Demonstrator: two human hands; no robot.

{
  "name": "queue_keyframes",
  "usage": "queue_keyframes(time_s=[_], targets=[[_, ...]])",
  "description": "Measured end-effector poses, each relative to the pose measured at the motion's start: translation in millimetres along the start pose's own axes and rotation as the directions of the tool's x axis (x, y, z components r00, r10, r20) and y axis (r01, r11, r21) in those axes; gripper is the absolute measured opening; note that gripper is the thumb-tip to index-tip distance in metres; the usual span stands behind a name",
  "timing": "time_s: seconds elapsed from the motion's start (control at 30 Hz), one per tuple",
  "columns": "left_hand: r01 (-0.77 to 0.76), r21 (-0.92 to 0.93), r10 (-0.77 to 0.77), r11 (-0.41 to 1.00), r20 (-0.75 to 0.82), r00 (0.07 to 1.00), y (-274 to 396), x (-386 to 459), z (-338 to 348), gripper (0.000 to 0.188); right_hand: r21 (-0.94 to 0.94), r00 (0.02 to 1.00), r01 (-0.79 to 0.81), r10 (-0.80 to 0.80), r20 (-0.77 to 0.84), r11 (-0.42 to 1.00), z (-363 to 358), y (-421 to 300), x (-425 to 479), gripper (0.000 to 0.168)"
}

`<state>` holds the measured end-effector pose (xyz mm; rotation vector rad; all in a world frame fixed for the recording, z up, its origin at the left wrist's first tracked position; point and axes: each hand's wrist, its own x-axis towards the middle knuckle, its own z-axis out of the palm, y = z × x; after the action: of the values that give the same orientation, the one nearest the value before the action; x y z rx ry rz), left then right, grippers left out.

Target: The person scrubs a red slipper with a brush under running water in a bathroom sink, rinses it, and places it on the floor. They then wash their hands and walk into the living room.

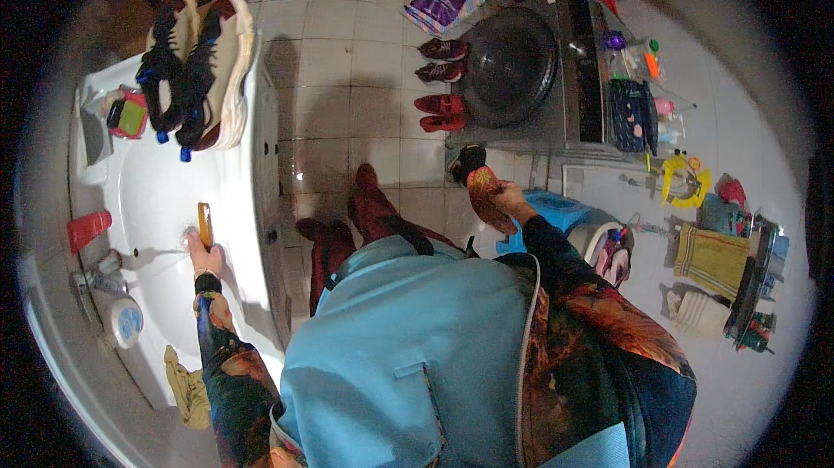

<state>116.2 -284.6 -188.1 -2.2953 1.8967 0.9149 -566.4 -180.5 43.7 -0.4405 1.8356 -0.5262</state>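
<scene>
My left hand (205,258) is over the white tub (153,188) on the left. It grips a narrow amber-coloured object (204,224), probably a brush, whose far end points away from me. On the other side, my right hand (511,200) holds a shoe insole (483,194) with a red-orange patterned face, above the tiled floor. A pair of beige and black sneakers (218,77) rests at the tub's far end, laces hanging loose. Near them lies a green and pink sponge-like item (130,116).
A tap (107,272) and a red item (89,231) are along the tub's wall side. Small shoes (442,103) stand by a large black basin (511,67). A blue plastic stool (554,207) is beyond my right hand. Towels (710,256) hang on the right wall.
</scene>
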Motion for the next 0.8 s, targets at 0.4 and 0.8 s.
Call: queue_keyframes(time_s=[0.4, 0.8], targets=[[0.22, -0.14, -0.187, 0.965, 0.216, 0.958, -8.4, -1.8, -10.8, 0.058, -0.628, 0.843, 0.131, -0.42, -0.336, 0.767, -115.7, 58.5, 77.3, 0.028], [0.303, -0.37, -0.191, 0.878, 0.31, 0.932, -30.7, 36.0, 11.8, 0.05, -0.168, 0.847, 0.285, -0.33, -0.417, 0.944, -193.5, -25.5, 65.2, 0.023]])
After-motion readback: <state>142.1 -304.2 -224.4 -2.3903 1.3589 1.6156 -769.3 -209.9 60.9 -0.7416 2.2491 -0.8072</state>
